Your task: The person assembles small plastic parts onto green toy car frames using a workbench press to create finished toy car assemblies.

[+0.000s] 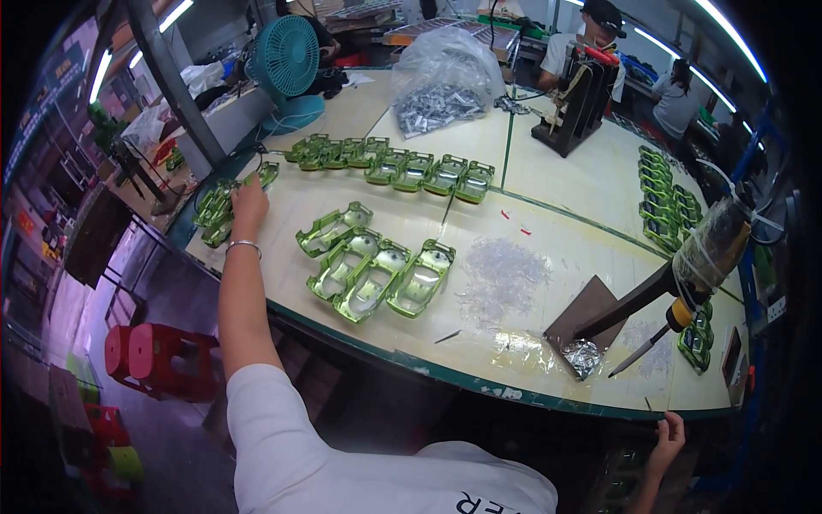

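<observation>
My left hand (249, 204) reaches to the far left of the table, its fingers closed at the edge of a green toy-car body shell (269, 174). Beside it lies a pile of the same glossy shells (217, 206). My right hand (670, 439) is low by the table's front edge at the right, with fingers pinched together; a thin dark stick (649, 405) shows at the fingertips, its kind too small to tell. In front of me several green shells (364, 278) lie in a group, and a row of others (415, 171) stretches behind them.
Small clear plastic pieces (501, 278) are heaped mid-table. A soldering iron (642, 349) hangs at the right by a brown board (591, 313) with crumpled foil. Behind stand a teal fan (285, 60), a bag of metallic parts (445, 86) and a black press. Red stools (171, 360) are at left.
</observation>
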Available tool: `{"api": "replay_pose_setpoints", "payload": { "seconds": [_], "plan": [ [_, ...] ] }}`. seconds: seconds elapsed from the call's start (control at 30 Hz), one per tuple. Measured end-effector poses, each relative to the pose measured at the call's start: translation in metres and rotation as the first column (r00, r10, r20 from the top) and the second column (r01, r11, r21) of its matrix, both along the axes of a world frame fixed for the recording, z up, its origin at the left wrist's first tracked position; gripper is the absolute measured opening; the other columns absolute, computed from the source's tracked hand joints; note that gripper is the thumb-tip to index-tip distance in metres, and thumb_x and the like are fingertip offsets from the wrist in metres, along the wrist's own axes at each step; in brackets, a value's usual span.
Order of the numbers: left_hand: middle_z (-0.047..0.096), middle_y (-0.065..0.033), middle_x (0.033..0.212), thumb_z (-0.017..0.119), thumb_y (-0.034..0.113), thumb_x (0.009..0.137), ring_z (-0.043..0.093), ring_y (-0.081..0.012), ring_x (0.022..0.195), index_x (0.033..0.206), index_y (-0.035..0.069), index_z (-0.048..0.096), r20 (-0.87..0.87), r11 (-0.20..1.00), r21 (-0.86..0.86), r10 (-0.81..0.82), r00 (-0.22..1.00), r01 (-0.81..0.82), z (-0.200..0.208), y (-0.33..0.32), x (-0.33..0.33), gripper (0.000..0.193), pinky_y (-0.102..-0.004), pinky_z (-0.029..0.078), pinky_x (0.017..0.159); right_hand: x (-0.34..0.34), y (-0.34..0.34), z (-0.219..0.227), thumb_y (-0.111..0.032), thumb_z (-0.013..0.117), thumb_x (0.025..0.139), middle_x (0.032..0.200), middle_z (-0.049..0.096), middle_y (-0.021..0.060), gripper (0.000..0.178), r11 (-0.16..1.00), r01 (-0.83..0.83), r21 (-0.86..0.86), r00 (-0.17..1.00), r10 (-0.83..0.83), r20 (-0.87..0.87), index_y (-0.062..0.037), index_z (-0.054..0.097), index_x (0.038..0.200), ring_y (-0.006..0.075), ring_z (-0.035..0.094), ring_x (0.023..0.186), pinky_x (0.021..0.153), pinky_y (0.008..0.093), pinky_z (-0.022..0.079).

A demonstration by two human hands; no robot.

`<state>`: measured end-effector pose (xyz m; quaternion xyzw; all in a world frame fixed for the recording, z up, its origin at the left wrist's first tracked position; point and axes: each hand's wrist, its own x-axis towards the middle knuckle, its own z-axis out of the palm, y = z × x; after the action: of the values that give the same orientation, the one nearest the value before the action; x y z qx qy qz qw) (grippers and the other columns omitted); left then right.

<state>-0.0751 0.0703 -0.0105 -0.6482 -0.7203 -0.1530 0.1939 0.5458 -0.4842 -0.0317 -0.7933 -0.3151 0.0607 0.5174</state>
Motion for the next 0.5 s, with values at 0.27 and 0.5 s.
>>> {"api": "replay_pose_setpoints", "payload": {
  "seconds": [0.27, 0.5],
  "plan": [
    [0.055, -0.0188, 0.09, 0.05, 0.009, 0.072, 0.052, -0.0347, 0.085, 0.09, -0.002, 0.053, 0.307, 0.931, 0.026, -0.353, 0.884, 0.363, -0.013, -0.024, 0.033, 0.022, -0.0393, 0.041, 0.077, 0.003, 0.002, -0.001, -0.005, 0.052, 0.077, 0.084, 0.052, 0.0, 0.012, 1.0, 0.014, -0.027, 1.0, -0.014, 0.01, -0.0029, 0.054, 0.089, 0.0063, 0.047, 0.072, 0.059, 0.0178, 0.036],
    [0.056, -0.0199, 0.094, 0.052, 0.012, 0.073, 0.053, -0.0326, 0.085, 0.093, -0.001, 0.056, 0.522, 0.845, -0.14, -0.38, 0.764, 0.516, 0.01, -0.074, 0.049, 0.024, -0.0367, 0.041, 0.075, 0.015, -0.006, -0.018, -0.009, 0.051, 0.08, 0.084, 0.054, 0.0, 0.014, 0.999, -0.011, -0.039, 1.0, 0.012, 0.02, -0.0025, 0.055, 0.091, 0.0068, 0.049, 0.073, 0.06, 0.0183, 0.038]
  ]
}}
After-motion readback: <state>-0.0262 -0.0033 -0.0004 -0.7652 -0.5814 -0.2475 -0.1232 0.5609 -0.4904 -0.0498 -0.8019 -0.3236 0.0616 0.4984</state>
